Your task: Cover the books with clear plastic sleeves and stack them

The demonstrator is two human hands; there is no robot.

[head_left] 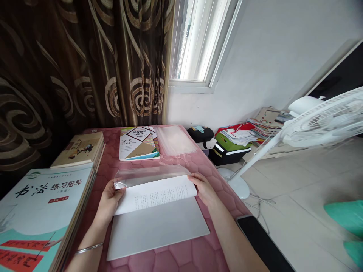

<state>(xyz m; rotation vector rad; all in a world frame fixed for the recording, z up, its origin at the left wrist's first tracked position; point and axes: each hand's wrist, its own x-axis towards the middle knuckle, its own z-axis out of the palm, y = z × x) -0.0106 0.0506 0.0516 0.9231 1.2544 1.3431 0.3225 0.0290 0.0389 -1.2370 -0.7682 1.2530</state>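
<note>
In front of me on the pink quilted surface lies a book with a printed white page (pixel 161 196) curled upward. A transparent plastic book cover (pixel 153 172) shows along its far edge. Below the page is a flat, greyish translucent panel (pixel 159 230); whether it is book cover or plastic I cannot tell. My left hand (pixel 109 197), with a bracelet at the wrist, pinches the left edge of the book and plastic. At the far right corner, my right hand (pixel 203 189) grips the page edge between thumb and fingers. The fingertips are partly hidden.
Book stacks (pixel 51 200) stand at the left. Further back lie several workbooks (pixel 138 145) and clear plastic covers (pixel 177 139). A black phone (pixel 261 241) rests at the right edge. Beyond it are a white standing fan (pixel 255 147) and a black bin (pixel 229 154) with papers.
</note>
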